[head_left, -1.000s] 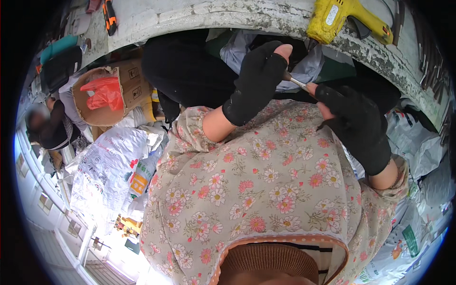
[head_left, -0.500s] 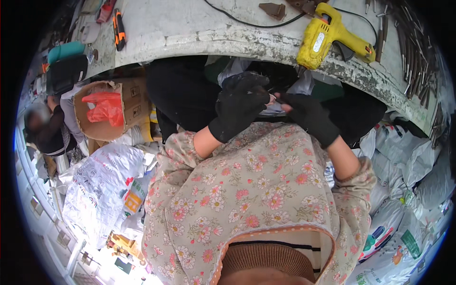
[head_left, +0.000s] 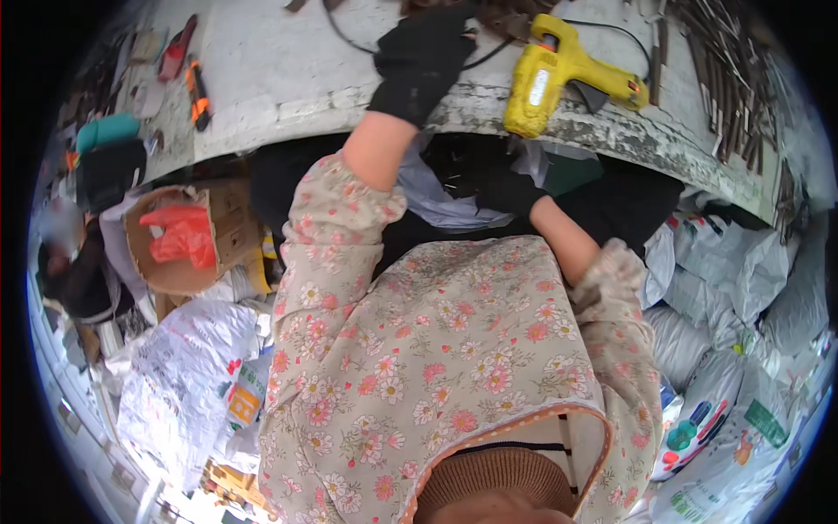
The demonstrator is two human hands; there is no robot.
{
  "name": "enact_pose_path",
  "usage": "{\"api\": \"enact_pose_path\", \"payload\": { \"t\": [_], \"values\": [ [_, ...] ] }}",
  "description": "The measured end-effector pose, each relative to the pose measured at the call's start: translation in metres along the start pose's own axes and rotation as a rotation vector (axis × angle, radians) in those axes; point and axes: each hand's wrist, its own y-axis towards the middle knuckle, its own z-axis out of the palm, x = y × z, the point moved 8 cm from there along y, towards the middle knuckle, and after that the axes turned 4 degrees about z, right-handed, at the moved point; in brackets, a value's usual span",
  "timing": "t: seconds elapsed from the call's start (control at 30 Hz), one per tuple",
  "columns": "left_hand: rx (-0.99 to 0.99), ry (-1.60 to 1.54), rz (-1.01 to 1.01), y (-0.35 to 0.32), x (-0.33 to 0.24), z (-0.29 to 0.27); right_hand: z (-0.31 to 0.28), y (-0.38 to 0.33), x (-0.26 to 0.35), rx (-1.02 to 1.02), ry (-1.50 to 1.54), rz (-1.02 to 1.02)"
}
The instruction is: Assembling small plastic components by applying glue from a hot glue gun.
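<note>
My left hand (head_left: 425, 65), in a black glove with a bare fingertip showing, reaches over the worktable (head_left: 271, 70). It is at the small brown pieces (head_left: 515, 22) along the top edge of the view. Its fingers point away from me, and whether they grip a piece is hidden. My right hand (head_left: 502, 188), also black-gloved, is low over my lap, just below the table's near edge. Its fingers merge with the dark things there, so I cannot make out what it holds. A yellow hot glue gun (head_left: 546, 83) lies right of my left hand, its nozzle at the table edge.
An orange-and-black cutter (head_left: 198, 96) lies on the table's left. Several thin brown strips (head_left: 729, 79) are spread at the right. A cardboard box (head_left: 231, 223) with a red bag (head_left: 182, 236) stands at left, near another person (head_left: 83, 271). White plastic bags (head_left: 188, 375) lie at both sides.
My hands were together over my lap; the left has moved up and away onto the table by the brown pieces. The right has shifted slightly left, staying low.
</note>
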Motion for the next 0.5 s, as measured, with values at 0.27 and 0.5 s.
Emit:
{"api": "enact_pose_path", "payload": {
  "t": [0.27, 0.5],
  "values": [
    [0.038, -0.865, -0.447, -0.052, 0.02, -0.023, -0.245, -0.162, -0.057, -0.816, 0.293, 0.551],
    [0.05, -0.647, -0.625, -0.095, 0.025, -0.03, -0.293, -0.149, -0.174, -0.794, 0.002, 0.759]
  ]
}}
